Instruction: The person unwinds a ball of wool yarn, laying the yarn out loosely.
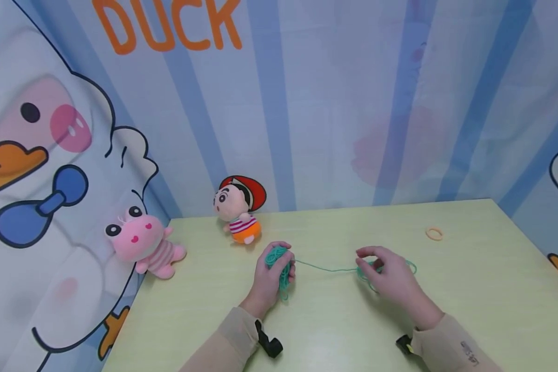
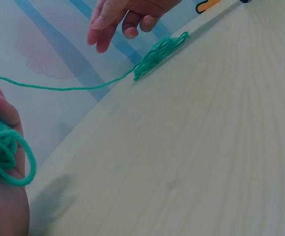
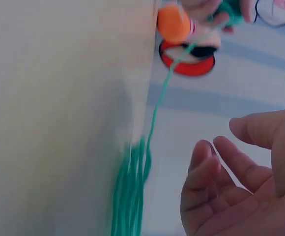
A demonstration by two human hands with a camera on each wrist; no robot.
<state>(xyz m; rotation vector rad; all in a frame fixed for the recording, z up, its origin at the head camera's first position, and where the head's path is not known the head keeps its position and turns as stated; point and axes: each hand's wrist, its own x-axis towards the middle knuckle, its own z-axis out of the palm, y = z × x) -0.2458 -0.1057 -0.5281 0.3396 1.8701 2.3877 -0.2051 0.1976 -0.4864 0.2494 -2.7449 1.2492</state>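
Right hand (image 1: 392, 275) above the green yarn bundle (image 2: 158, 55), fingers loosely bent

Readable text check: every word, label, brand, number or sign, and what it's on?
"DUCK": orange lettering on the blue striped backdrop, tops cut by the frame edge.
Small dark lettering on the right sleeve: too small and blurred to read.
No other text or numbers readable.
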